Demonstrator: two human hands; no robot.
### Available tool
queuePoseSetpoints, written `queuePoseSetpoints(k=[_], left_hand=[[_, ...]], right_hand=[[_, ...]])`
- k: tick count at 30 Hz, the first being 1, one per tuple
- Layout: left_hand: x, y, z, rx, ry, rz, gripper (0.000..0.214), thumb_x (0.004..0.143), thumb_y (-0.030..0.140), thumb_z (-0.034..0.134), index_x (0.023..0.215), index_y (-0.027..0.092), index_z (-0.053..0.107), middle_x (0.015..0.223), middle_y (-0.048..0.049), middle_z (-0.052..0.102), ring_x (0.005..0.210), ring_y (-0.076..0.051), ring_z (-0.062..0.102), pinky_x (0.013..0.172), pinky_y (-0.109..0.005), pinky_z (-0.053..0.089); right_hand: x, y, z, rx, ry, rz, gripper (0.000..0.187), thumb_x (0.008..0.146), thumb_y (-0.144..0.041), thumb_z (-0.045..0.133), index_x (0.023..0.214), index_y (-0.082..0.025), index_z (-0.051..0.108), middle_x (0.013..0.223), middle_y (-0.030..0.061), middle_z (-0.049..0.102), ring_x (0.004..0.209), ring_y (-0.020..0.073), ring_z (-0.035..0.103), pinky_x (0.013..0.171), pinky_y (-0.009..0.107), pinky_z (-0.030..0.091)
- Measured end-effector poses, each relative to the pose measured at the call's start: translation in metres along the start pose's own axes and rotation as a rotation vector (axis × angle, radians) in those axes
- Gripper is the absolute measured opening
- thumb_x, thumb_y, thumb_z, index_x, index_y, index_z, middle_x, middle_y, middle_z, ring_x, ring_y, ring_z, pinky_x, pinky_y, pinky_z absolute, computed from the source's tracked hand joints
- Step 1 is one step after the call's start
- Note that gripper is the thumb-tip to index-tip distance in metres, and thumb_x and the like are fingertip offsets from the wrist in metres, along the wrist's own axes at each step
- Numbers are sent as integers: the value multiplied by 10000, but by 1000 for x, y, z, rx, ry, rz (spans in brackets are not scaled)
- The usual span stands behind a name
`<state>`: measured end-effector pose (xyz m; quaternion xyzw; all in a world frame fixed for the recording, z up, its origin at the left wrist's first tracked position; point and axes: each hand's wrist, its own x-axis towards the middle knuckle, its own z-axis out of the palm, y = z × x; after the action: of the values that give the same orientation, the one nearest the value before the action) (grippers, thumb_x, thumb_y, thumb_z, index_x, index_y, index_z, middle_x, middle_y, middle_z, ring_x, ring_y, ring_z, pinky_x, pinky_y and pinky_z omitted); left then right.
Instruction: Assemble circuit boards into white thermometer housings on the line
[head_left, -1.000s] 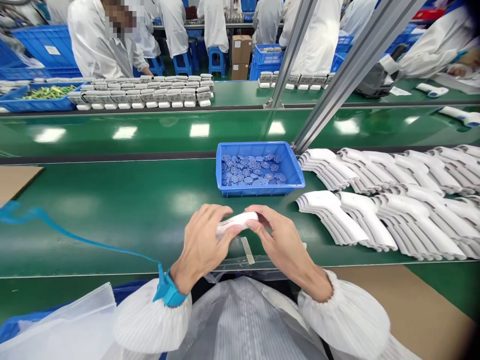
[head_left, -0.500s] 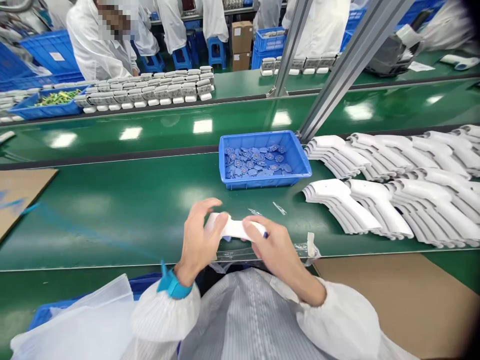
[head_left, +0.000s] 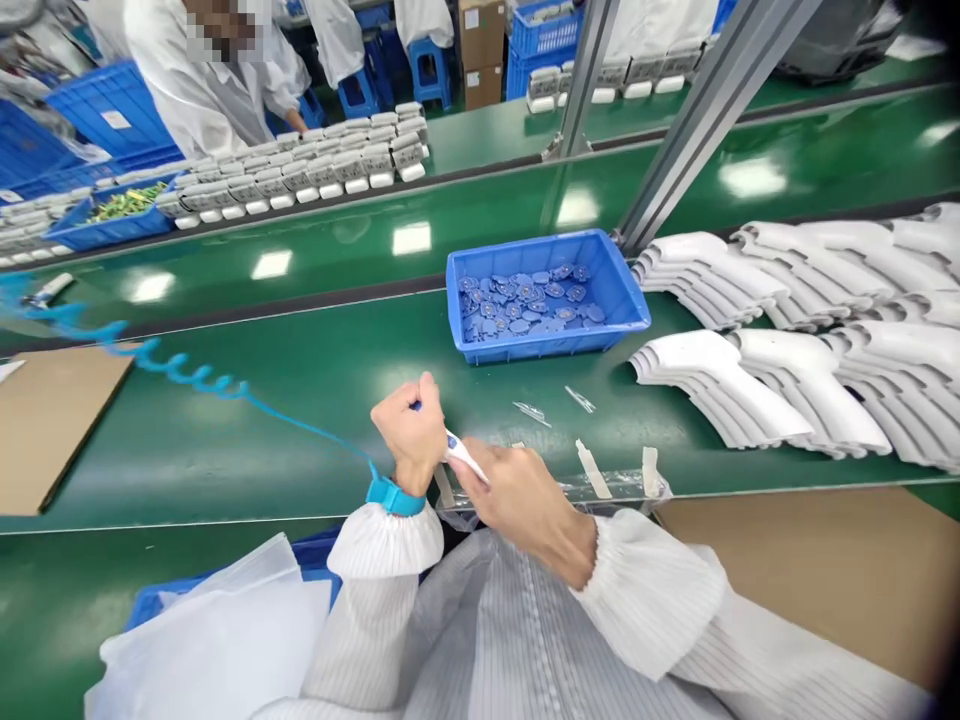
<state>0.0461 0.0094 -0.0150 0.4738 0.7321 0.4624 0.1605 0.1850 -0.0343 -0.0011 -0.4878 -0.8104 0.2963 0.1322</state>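
Observation:
My left hand (head_left: 411, 430) and my right hand (head_left: 514, 497) are both closed on one white plastic shell (head_left: 463, 457), held edge-on just above the near edge of the green bench. A bit of blue shows at the shell's upper end, between my left fingers. A blue coiled cord (head_left: 180, 372) runs left from the blue strap (head_left: 395, 495) on my left wrist. Beyond my hands stands a blue tray (head_left: 622, 292) with several small blue round parts (head_left: 525, 302).
Stacks of white shells (head_left: 772, 400) fill the bench to the right. Clear tape strips (head_left: 592, 467) hang on the bench edge. Cardboard sheets (head_left: 52, 425) lie left and right. A slanted metal post (head_left: 697, 125) rises behind the tray. A person in white works at rows of grey parts (head_left: 315, 170).
My hands have drawn closer to my body and turned the shell from lying flat to edge-on. The view has tilted and shifted, and the cord now trails out to the left.

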Motion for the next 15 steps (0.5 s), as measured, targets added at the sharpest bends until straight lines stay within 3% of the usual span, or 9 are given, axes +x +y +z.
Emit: queuePoseSetpoints(k=[2,4,7,11,15], left_hand=[[-3,3,-9,-79,-150,21,438,895,378,601,527,180,470,544,22,455,554,-111,423,581,-260,363],[-8,4,-21,-286,-391,17,263,814,361,726,723,177,562,696,17,549,633,-113,479,620,-245,401],[-16,4,-38,-577,-645,-29,459,712,312,845,1036,197,540,940,-17,607,766,-126,544,694,-239,451],[-20,10,-48,-611,-696,-24,463,737,319,842,1059,195,533,979,-29,595,822,-134,548,745,-241,453],[-23,17,-54,-292,-733,105,254,892,383,668,1042,195,588,956,-34,619,804,-150,553,747,-268,444]], right_hand=[[-5,11,0,180,21,8,343,1034,-384,413,994,-181,686,731,33,690,611,157,609,591,275,390],[-12,25,-5,408,7,96,322,999,-442,491,1028,-212,714,744,-4,684,619,137,582,589,259,403],[-21,43,-15,644,-61,240,389,917,-521,608,1166,-243,722,850,-11,717,683,142,595,615,256,446],[-22,47,-20,754,-112,292,465,853,-543,679,1195,-233,731,867,3,721,715,155,610,650,276,484],[-22,44,-19,773,-121,327,494,847,-572,669,1164,-201,744,734,3,683,614,151,583,579,285,475]])
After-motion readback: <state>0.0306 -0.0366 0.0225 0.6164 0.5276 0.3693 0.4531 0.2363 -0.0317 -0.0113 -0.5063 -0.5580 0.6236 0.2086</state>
